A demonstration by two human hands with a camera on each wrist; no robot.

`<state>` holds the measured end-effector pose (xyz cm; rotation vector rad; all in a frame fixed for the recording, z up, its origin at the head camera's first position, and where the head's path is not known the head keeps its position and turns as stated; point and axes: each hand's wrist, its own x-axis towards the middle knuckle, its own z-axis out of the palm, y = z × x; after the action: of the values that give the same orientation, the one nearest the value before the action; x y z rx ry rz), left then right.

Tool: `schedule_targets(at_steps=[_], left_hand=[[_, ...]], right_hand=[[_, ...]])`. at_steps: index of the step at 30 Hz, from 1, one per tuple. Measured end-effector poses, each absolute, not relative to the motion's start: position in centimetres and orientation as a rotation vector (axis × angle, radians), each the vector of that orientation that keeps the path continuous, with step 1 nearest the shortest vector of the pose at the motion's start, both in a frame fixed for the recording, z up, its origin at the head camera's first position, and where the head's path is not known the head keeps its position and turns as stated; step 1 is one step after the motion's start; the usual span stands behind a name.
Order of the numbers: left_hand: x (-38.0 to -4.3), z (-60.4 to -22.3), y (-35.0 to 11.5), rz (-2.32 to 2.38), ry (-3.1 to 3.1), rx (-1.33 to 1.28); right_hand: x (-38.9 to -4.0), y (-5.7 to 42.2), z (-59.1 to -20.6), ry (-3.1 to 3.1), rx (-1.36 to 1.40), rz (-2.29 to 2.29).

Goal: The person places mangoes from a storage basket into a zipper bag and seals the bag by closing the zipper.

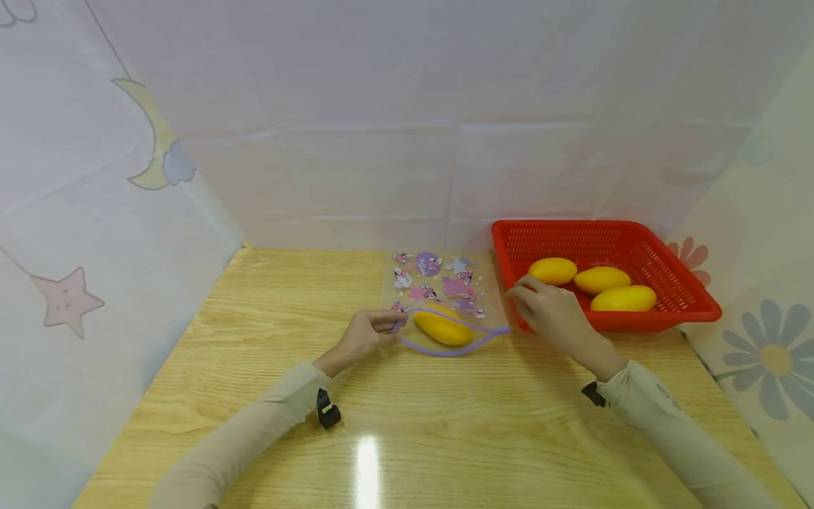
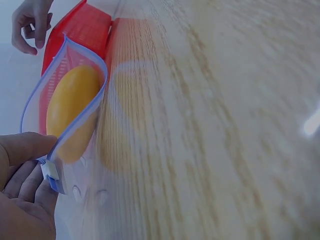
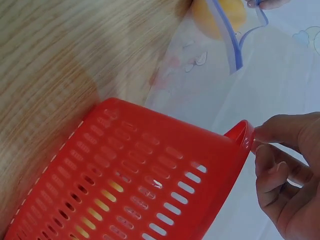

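Well, the left hand [image 1: 369,332] pinches the bag [image 1: 445,288], fruit [image 1: 443,328] inside. Loose-fingered, the right hand [image 1: 555,312] hangs by the basket's [image 1: 626,323] near-left corner.

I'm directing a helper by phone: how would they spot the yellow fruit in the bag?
On the wooden table, just left of the red basket, lies a purple-edged clear bag with printed pictures. The yellow fruit sits inside near its opening, the only one of four visible outside the basket.

Glare [image 1: 367,470] marks the near part of the wood-grained table [image 1: 458,438]. A creased sheet [image 1: 381,85] covers the far side. The left sheet [image 1: 63,212] shows a moon [image 1: 162,131], cloud [image 1: 179,164] and star [image 1: 66,300]; the right sheet [image 1: 776,198], a red flower [image 1: 691,256] and a blue flower [image 1: 777,360].
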<state>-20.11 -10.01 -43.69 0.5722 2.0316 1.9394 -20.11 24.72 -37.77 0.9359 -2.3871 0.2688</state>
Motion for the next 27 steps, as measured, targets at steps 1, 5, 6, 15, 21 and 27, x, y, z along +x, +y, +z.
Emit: schedule_targets(at_steps=[1,5,6,15,21,27], left_hand=[[-20.1,-43.7,-10.0,1.941,2.025,0.57],[-20.0,-43.5,-10.0,1.95,1.991,0.552],[-20.0,-43.5,-10.0,1.953,1.984,0.548],[-20.1,-43.5,-9.9,1.967,1.964,0.545],[-20.1,-43.4,-10.0,1.965,1.96,0.553],[-20.1,-43.4,-10.0,1.965,1.961,0.566]], right_hand=[[-20.2,24.8,-37.7,-2.388,0.926,0.26],[-20.4,25.0,-37.5,-2.394,0.899,0.232],[-20.5,25.1,-37.5,-2.399,0.895,0.225],[-21.1,25.8,-37.6,-2.444,0.857,0.194],[-21.4,26.2,-37.5,-2.459,0.837,0.167],[-21.6,26.6,-37.6,-2.466,0.835,0.152]])
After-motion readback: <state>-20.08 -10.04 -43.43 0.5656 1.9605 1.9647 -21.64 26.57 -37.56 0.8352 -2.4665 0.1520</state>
